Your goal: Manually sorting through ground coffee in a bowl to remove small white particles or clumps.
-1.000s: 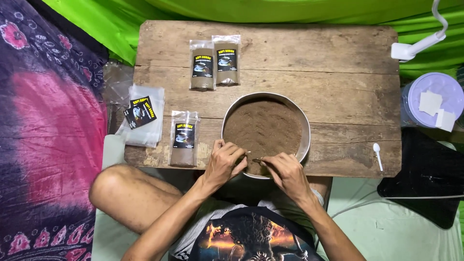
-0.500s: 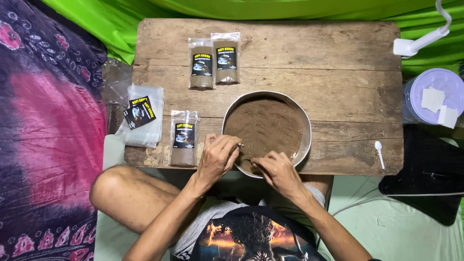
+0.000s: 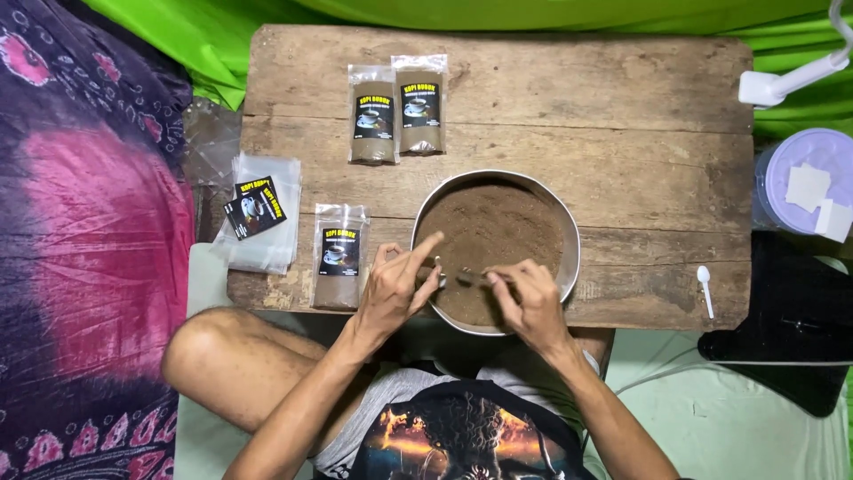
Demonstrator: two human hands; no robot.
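Our left hand [image 3: 397, 289] hovers over the near left rim of the metal bowl [image 3: 569, 233], fingers pinched on something small at the rim, though we cannot tell what it is; the forefinger sticks up toward the bowl's middle. Our right hand [image 3: 531, 300] sits just beside it over the bowl's near edge, closed on a small spoon [image 3: 471, 277] whose tip points toward the left hand. The bowl stands at the bench's [image 3: 622, 116] near edge, about midway along it, and is filled with brown powder [image 3: 498, 236]. Just left of the left hand a filled clear pouch [image 3: 339, 267] lies at the near left corner. Beyond it, a stack of empty clear bags [image 3: 262, 213] with dark labels hangs over the left edge. Two more filled pouches [image 3: 397, 111] lie side by side toward the far edge. A white plastic spoon [image 3: 705, 289] rests near the near right corner.
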